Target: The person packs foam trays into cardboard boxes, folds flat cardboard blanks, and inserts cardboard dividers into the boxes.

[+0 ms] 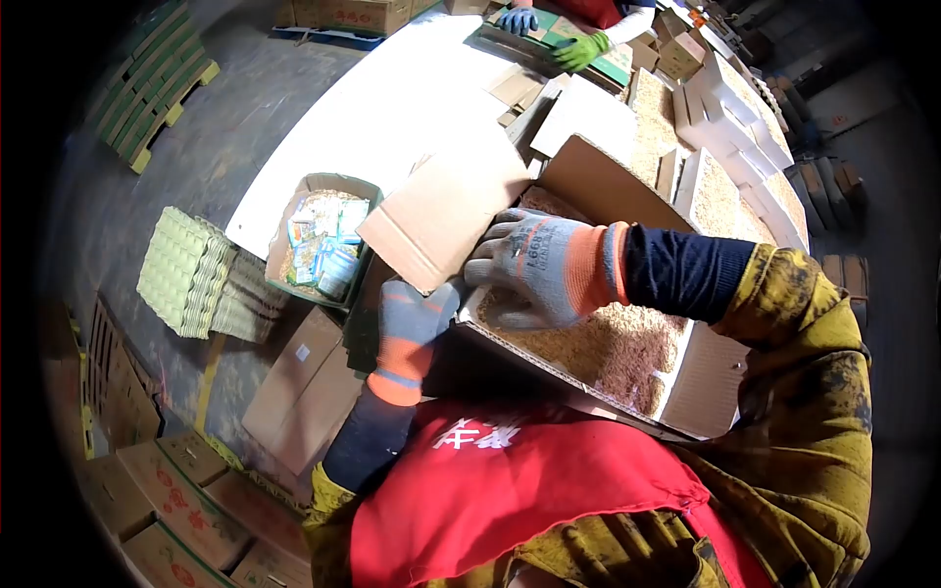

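An open cardboard box (627, 358) filled with tan, grainy loose material lies right in front of me. My right hand (539, 265), in a grey and orange glove, rests at the box's left end, fingers bent against a raised cardboard flap (446, 211). At the flap's lower corner is my left hand (417, 318), gloved alike, its fingers closed on the edge. The flap slants up and to the left. Part of the right fingertips is hidden behind the cardboard.
A green-edged box of colourful packets (323, 240) stands left on the white table (343, 127). Stacked egg trays (186, 274) are beyond it. More filled boxes (711, 191) line the right. Across the table, a co-worker's gloved hands (580, 51) touch a green box.
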Demonstrator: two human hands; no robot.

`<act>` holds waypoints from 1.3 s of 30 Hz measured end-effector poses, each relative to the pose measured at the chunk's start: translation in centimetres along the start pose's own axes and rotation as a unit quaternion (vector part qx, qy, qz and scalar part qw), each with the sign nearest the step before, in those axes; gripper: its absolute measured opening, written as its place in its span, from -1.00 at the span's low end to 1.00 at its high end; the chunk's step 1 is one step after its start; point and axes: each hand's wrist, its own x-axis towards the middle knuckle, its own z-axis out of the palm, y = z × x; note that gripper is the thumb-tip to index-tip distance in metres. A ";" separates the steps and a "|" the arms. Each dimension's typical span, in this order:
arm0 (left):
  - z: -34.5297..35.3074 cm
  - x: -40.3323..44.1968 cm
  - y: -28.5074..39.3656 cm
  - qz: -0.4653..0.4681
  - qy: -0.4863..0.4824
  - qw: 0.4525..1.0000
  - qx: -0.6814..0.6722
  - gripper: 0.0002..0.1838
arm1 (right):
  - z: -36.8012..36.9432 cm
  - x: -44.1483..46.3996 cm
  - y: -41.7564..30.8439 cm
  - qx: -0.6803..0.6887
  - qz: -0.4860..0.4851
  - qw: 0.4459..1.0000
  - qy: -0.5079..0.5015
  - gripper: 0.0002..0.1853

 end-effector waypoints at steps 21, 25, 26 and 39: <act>-0.4 0.1 -3.3 0.267 -0.079 0.909 0.310 -0.76 | -0.4 -4.6 -2.4 0.181 0.002 0.982 0.062 -0.74; 0.6 -0.5 -1.3 0.139 -0.063 0.984 0.087 -0.69 | -2.9 -5.6 -3.1 0.201 0.036 0.970 0.136 -0.69; 0.6 -0.4 -1.0 0.163 -0.077 0.978 0.104 -0.68 | -3.3 -6.0 -3.3 0.175 0.046 0.970 0.164 -0.68; -0.2 4.7 -2.7 0.269 -0.165 0.894 0.317 -0.72 | 0.7 -6.4 -13.9 0.092 0.328 0.923 0.180 -0.42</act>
